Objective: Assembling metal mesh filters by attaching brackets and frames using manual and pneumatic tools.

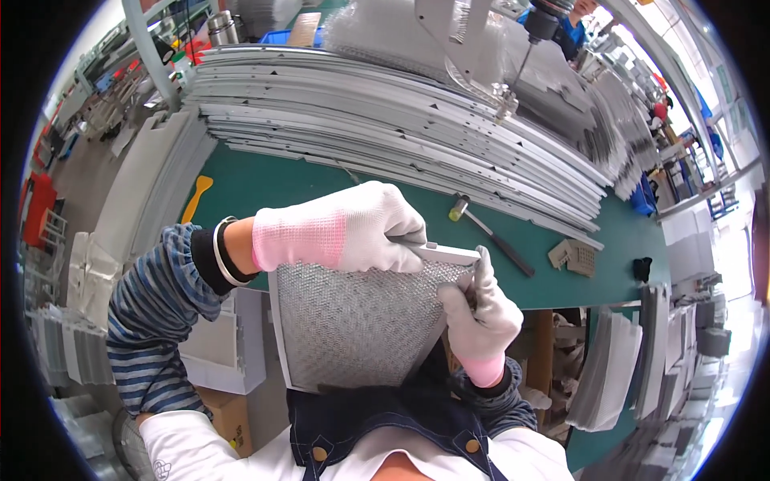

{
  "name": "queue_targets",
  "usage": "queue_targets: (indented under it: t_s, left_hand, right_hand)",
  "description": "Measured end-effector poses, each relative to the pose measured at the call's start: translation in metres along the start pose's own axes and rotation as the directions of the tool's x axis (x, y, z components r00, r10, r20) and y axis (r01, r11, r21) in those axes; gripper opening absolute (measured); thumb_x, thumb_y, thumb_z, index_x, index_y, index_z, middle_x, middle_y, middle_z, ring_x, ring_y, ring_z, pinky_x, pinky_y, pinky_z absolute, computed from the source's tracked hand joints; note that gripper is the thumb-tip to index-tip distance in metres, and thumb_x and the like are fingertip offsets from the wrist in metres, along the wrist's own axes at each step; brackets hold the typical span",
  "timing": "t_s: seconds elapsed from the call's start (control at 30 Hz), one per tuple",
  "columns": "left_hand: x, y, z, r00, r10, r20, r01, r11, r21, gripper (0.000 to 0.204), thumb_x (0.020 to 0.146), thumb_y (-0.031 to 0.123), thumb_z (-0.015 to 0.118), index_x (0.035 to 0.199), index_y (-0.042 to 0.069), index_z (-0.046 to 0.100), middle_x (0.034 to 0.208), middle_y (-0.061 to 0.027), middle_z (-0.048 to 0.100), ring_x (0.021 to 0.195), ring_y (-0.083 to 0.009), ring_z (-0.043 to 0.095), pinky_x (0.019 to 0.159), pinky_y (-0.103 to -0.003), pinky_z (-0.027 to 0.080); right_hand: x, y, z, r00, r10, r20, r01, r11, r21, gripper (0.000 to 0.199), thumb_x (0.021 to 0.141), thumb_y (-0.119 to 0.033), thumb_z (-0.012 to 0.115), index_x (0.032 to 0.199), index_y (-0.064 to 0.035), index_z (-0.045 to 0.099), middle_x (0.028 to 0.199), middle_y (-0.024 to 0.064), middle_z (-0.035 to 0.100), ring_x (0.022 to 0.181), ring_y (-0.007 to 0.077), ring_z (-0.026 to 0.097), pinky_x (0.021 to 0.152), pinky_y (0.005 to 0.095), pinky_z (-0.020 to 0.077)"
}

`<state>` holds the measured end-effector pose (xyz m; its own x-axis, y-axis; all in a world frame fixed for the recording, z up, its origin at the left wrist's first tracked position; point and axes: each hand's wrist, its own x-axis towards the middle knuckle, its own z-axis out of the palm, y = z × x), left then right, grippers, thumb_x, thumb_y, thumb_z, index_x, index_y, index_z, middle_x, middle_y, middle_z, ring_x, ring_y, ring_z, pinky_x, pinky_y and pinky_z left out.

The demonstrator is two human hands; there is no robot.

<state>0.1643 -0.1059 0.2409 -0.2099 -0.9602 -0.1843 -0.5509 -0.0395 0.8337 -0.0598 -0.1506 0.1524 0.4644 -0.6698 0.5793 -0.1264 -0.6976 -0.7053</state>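
A silvery mesh filter panel [353, 329] with a thin metal frame rests tilted between my body and the edge of the green table. My left hand [361, 228], in a white knit glove with a pink cuff, is closed over the far edge of its frame. My right hand [484, 317], gloved the same way, pinches the panel's right corner between thumb and fingers. Between the hands, a pale metal frame strip [449, 254] shows along that edge. The fingertips of my left hand are partly hidden behind it.
Beyond my hands lie a hammer [513, 256], a yellow scraper [196, 199] and a beige block-like piece [573, 256] on the green table [249, 172]. Long metal strips [385, 104] are stacked across the back. A drill-like tool [529, 52] hangs above them. A person [573, 32] is at the far right.
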Motion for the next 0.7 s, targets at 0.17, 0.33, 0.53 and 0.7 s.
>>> queue_targets:
  t_s: [0.17, 0.33, 0.53, 0.7]
  left_hand:
    - [0.005, 0.0, 0.004, 0.988, 0.088, 0.126, -0.1, 0.991, 0.088, 0.023, 0.085, 0.02, 0.069, 0.095, -0.001, 0.067, 0.067, -0.0127, 0.061, 0.058, -0.0212, 0.058, 0.058, -0.032, 0.045]
    - [-0.008, -0.017, 0.015, 0.996, 0.081, -0.046, -0.068, 0.97, 0.233, 0.025, 0.088, 0.024, 0.066, 0.092, -0.001, 0.065, 0.067, -0.0172, 0.059, 0.059, -0.0301, 0.059, 0.057, -0.036, 0.046]
    - [-0.027, -0.038, 0.014, 0.987, 0.062, -0.151, -0.012, 0.949, 0.314, 0.034, 0.093, 0.033, 0.06, 0.088, 0.0, 0.063, 0.067, -0.0185, 0.06, 0.061, -0.0335, 0.062, 0.057, -0.039, 0.047]
    - [-0.031, -0.035, 0.017, 0.987, -0.014, -0.158, 0.06, 0.955, 0.291, 0.035, 0.095, 0.033, 0.058, 0.088, -0.001, 0.063, 0.067, -0.018, 0.061, 0.063, -0.0346, 0.063, 0.059, -0.04, 0.047]
  right_hand:
    - [-0.001, 0.009, 0.002, 0.988, -0.028, -0.154, 0.034, 0.999, 0.036, 0.056, 0.072, 0.008, 0.076, 0.125, 0.0059, 0.059, 0.071, 0.0044, 0.067, 0.063, 0.0051, 0.058, 0.062, 0.0201, 0.0493]
    - [0.015, 0.008, 0.034, 0.953, 0.302, 0.011, -0.264, 0.812, 0.52, 0.027, 0.084, 0.005, 0.066, 0.11, 0.0029, 0.061, 0.09, 0.0006, 0.063, 0.075, 0.0027, 0.055, 0.065, 0.017, 0.0446]
    - [0.028, -0.003, 0.055, 0.922, 0.365, 0.125, -0.369, 0.74, 0.561, 0.026, 0.082, 0.008, 0.065, 0.107, 0.0041, 0.059, 0.096, 0.0055, 0.065, 0.076, 0.0039, 0.057, 0.066, 0.018, 0.0457]
    - [0.025, 0.008, 0.052, 0.938, 0.288, 0.19, -0.345, 0.81, 0.474, 0.025, 0.081, 0.009, 0.066, 0.105, 0.0042, 0.061, 0.095, 0.0061, 0.066, 0.076, 0.0044, 0.059, 0.066, 0.0181, 0.0469]
